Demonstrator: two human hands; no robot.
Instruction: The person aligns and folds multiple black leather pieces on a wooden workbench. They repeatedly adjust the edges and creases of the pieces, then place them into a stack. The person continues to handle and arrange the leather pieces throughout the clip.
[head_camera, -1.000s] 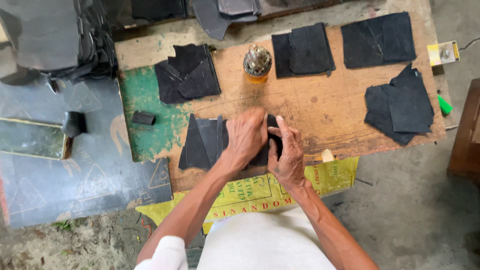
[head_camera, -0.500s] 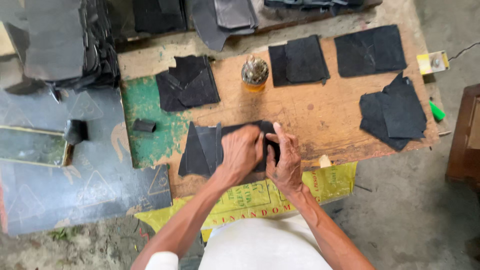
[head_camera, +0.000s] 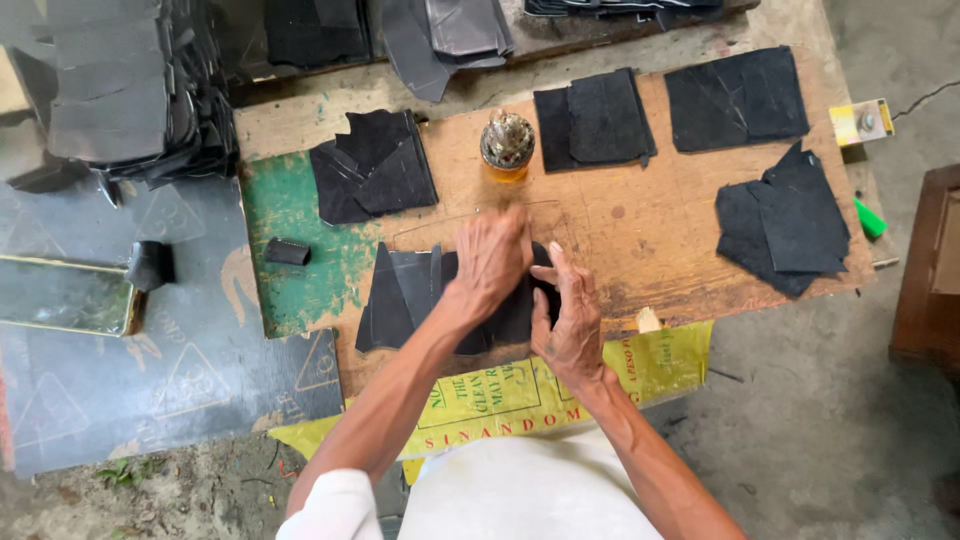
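Observation:
On the wooden board (head_camera: 660, 230) lies a stack of black leather pieces (head_camera: 410, 295) near its front edge. My left hand (head_camera: 492, 262) presses flat on the right part of this stack, fingers pointing away from me. Beside it my right hand (head_camera: 568, 322) rests with fingers spread, touching the stack's right edge. A clear plastic template (head_camera: 470, 222) seems to lie under my left hand, its outline just visible. Neither hand grips anything that I can see.
A small jar with an orange base (head_camera: 507, 146) stands behind my hands. Other black leather piles lie at the left (head_camera: 372, 166), back middle (head_camera: 592, 118), back right (head_camera: 738, 96) and right (head_camera: 782, 220). A small black roll (head_camera: 288, 252) sits on the green patch. A yellow sack (head_camera: 520, 395) hangs over the front edge.
My left hand has slid forward and slightly right over the stack. My right hand has opened its fingers beside it.

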